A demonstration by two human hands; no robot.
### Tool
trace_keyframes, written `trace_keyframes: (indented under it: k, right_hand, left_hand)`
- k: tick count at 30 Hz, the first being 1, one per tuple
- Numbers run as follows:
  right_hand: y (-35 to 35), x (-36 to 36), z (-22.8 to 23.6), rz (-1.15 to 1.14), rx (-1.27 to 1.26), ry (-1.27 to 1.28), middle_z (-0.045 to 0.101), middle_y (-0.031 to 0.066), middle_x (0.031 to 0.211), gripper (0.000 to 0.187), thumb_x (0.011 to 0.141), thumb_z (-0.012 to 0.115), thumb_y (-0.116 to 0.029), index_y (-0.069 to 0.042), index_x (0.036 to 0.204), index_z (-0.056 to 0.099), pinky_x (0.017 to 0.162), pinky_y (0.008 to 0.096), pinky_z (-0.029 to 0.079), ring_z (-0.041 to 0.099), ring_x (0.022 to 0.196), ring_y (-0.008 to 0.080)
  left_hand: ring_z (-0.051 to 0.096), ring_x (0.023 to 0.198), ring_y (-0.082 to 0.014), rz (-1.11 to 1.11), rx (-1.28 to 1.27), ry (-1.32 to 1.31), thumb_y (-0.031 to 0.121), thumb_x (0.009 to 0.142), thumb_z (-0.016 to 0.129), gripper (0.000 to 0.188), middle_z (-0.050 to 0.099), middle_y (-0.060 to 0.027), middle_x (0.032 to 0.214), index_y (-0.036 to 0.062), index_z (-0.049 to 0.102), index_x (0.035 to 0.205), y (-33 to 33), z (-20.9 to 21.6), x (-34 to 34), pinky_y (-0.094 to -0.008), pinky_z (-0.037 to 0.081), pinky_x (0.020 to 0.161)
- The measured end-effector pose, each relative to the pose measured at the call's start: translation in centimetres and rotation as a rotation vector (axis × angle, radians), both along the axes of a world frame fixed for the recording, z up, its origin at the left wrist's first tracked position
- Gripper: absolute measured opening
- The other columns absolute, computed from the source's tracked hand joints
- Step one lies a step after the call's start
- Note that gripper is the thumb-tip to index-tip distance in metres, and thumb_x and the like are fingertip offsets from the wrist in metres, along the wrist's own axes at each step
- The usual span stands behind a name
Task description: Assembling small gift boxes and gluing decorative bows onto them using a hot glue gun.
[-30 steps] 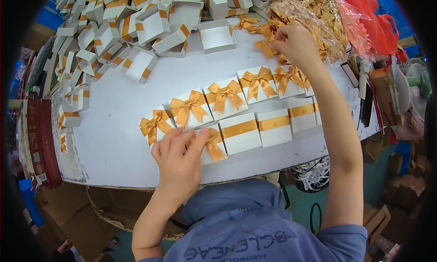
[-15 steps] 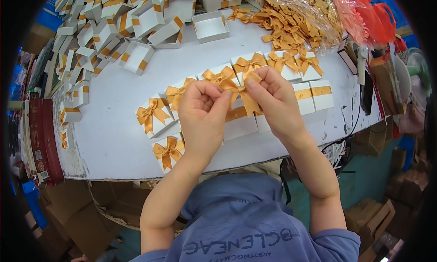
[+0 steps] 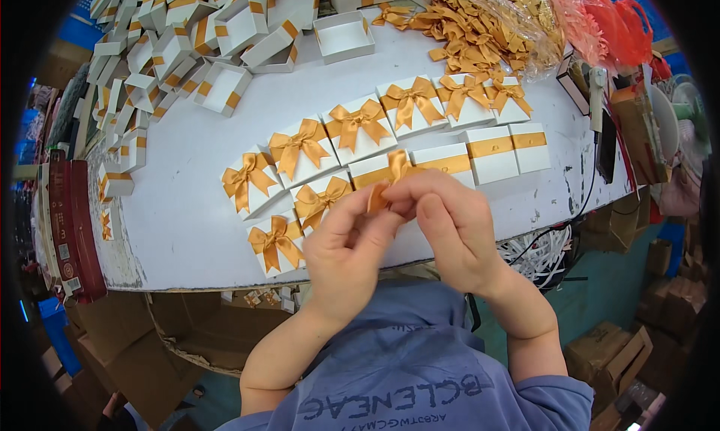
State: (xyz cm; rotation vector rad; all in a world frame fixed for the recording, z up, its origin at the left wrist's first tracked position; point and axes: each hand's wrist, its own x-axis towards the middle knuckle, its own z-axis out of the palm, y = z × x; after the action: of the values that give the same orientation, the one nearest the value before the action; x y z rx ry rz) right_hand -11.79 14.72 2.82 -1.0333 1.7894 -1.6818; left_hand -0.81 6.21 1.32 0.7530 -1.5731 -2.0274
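A gold satin bow (image 3: 379, 197) is pinched between my two hands, low over the front row of boxes; my fingers hide much of it. My left hand (image 3: 346, 255) is closed on its left side, thumb against fingertips. From the other side my right hand (image 3: 454, 225) grips it, also closed. Just beyond them stand white lidded boxes in two curved rows. Bows sit on the far row, such as this box with a bow (image 3: 358, 125), and on the left boxes of the near row. Other near boxes carry only a flat gold band (image 3: 491, 148).
Many open white box parts (image 3: 225, 90) are heaped at the back left. A pile of loose gold bows (image 3: 480, 45) lies at the back right beside clear plastic and a red bag (image 3: 626, 34). A dark red box (image 3: 75, 228) stands at the table's left edge.
Both hands have come down toward me with the bow, from above the rows to nearer the table's front edge. More of the boxes behind now shows, including another bow-topped box.
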Motion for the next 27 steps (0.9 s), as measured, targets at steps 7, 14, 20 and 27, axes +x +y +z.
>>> trace_keyframes:
  k: [7,14,20,27]
  right_hand:
    - [1.4,0.7,-1.9,-0.157,-0.039,-0.3,0.058,0.0048,0.085,0.014,0.088,0.055,-0.009,0.001,0.097,0.051,0.067,0.0231,0.046,0.055,0.075,0.0082]
    - [2.7,2.3,-2.7,-0.047,0.103,-0.359,0.059,0.0036,0.077,0.008,0.087,0.055,-0.004,0.001,0.09,0.051,0.062,0.0215,0.046,0.055,0.07,0.0056]
    - [0.8,0.1,-2.9,-0.162,0.211,-0.104,0.059,0.007,0.06,0.008,0.081,0.061,-0.004,-0.001,0.082,0.053,0.048,0.0258,0.044,0.058,0.053,0.0117]
    - [-0.7,-1.3,-4.5,-0.238,0.311,0.578,0.054,0.0104,0.054,0.013,0.075,0.061,-0.007,-0.004,0.069,0.05,0.042,0.0327,0.042,0.056,0.046,0.0243]
  left_hand:
    - [0.057,0.074,-0.0068,0.103,0.285,0.079,0.009,0.091,0.053,0.018,0.062,-0.0035,0.086,-0.0022,0.058,0.103,0.4,-1.0,0.2,-0.0201,0.047,0.066]
    - [0.06,0.077,-0.0117,0.17,0.274,0.143,-0.009,0.082,0.056,0.014,0.06,-0.0117,0.091,-0.0008,0.045,0.083,2.7,-2.0,1.5,-0.0242,0.05,0.065]
    - [0.063,0.078,-0.0234,0.017,-0.834,-0.025,-0.011,0.078,0.057,0.016,0.06,-0.0166,0.096,-0.0051,0.058,0.093,-0.6,-1.9,0.0,-0.0297,0.051,0.069]
    - [0.062,0.084,-0.0255,-0.036,-1.001,-0.243,-0.004,0.079,0.061,0.021,0.061,-0.0152,0.097,-0.0032,0.062,0.1,-1.6,-2.8,-1.4,-0.0297,0.05,0.071]
